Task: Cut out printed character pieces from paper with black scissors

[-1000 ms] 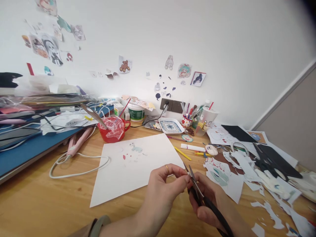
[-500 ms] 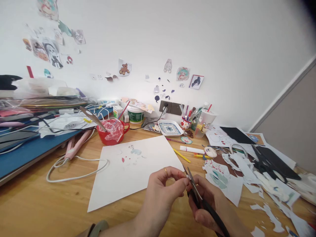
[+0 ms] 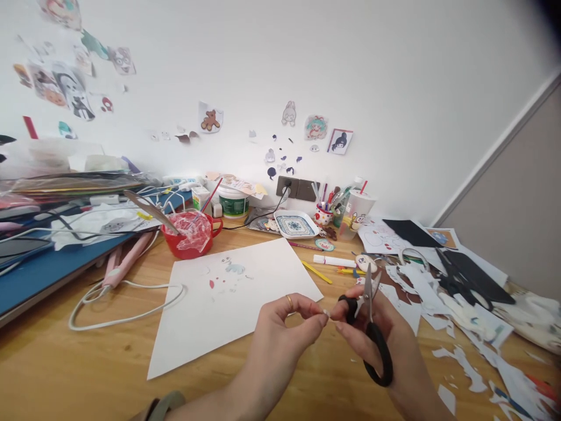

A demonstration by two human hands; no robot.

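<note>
Scissors (image 3: 367, 297) had swung upright, clasped in my right hand (image 3: 395, 332); my left hand (image 3: 284, 332) pinched a white scrap (image 3: 326, 313) between fingers above the table (image 3: 328, 380). I judged a light pinch, scissors clear, best.

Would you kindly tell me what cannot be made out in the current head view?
Head view: the white scrap at the fingertips of the left hand is too small to show its shape.
Head view: crumpled film hides the inside of the red mug.
Head view: the right hand covers much of the paper sheet behind it.
Head view: the top edge cuts off a wall picture.
</note>
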